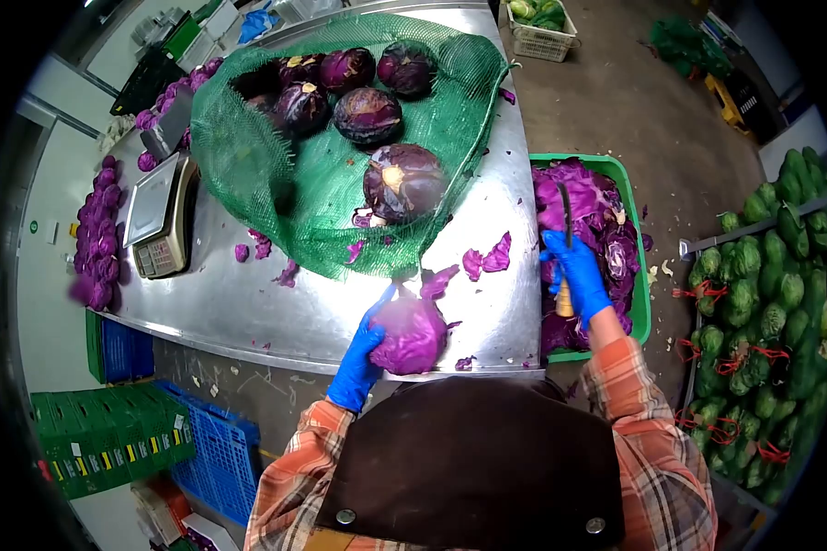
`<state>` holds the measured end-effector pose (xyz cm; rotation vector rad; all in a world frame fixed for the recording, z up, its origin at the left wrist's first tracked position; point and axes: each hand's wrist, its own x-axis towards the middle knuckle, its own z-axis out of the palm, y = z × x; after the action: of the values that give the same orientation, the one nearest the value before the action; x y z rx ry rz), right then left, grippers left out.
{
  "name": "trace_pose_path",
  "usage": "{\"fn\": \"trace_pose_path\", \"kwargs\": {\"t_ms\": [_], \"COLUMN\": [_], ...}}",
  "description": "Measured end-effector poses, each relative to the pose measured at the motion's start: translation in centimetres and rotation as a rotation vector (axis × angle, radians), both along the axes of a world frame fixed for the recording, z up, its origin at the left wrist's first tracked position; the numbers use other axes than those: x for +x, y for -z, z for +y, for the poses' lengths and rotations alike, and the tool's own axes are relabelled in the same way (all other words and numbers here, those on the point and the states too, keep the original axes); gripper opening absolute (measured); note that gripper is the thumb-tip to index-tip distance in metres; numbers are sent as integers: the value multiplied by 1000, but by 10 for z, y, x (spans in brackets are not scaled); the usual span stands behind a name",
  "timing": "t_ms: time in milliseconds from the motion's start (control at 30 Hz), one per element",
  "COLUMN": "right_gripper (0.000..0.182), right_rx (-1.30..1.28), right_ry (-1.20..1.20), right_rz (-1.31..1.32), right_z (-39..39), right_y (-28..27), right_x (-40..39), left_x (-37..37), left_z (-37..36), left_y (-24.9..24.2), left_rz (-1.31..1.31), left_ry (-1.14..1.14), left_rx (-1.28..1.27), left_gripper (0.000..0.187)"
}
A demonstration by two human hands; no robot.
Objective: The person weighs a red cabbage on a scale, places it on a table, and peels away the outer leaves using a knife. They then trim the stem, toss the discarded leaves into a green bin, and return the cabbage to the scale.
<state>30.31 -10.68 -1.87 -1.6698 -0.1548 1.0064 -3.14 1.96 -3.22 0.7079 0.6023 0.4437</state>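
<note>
My left hand, in a blue glove, grips the side of a peeled purple cabbage at the table's near edge. In my gloved right hand is a knife with a dark blade and a wooden handle, held over a green crate of torn purple leaves. Beyond the left hand, an opened green mesh bag lies on the metal table. Several unpeeled cabbages rest on the mesh. Loose leaf scraps lie between the bag and the crate.
A weighing scale stands on the left, beside rows of purple cabbages. Green crates and a blue crate are below the table's left end. To the right, a rack holds green gourds. A white basket sits behind.
</note>
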Motion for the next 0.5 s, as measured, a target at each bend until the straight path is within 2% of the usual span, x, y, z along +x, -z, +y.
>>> {"fn": "trace_pose_path", "kwargs": {"t_ms": [67,100,167,200,233,267,300,333,400,433,467,500], "right_gripper": [28,29,31,32,38,42,50,53,59,61,56,55], "right_rx": [-70,-58,36,57,123,247,142,183,201,179,67,79], "right_ry": [-103,-164,-299,-376,-402,-425,-580,-621,-655,-649,-587,-557], "right_rz": [-67,-62,-50,-34,-204,-199,-113,-43,11,-7,29,42], "right_z": [-8,-14,-19,-22,-19,-19,-19,-15,-11,-8,-3,-2], "right_y": [-22,-25,-22,-24,-29,-33,-51,-52,-42,-24,-13,-9], "right_x": [1,-6,-26,-40,-59,-73,-77,-82,-90,-92,-92,-89], "left_x": [-3,-5,15,28,41,53,58,64,61,56,58,58], "left_z": [1,2,0,-1,-3,-4,-6,-7,-2,6,13,18], "left_y": [20,31,16,8,-2,-13,-23,-33,-25,-7,-3,-4], "left_rz": [-88,-179,-363,-329,-244,-159,-112,-66,-37,-13,217,430], "left_ry": [-47,-28,15,-45,23,87,175,251,335,309,388,424], "left_rx": [-315,-368,-480,-491,-333,-174,-5,168,-86,-521,-436,-251], "left_gripper": [63,62,60,63,63,64,67,70,82,88,94,91]}}
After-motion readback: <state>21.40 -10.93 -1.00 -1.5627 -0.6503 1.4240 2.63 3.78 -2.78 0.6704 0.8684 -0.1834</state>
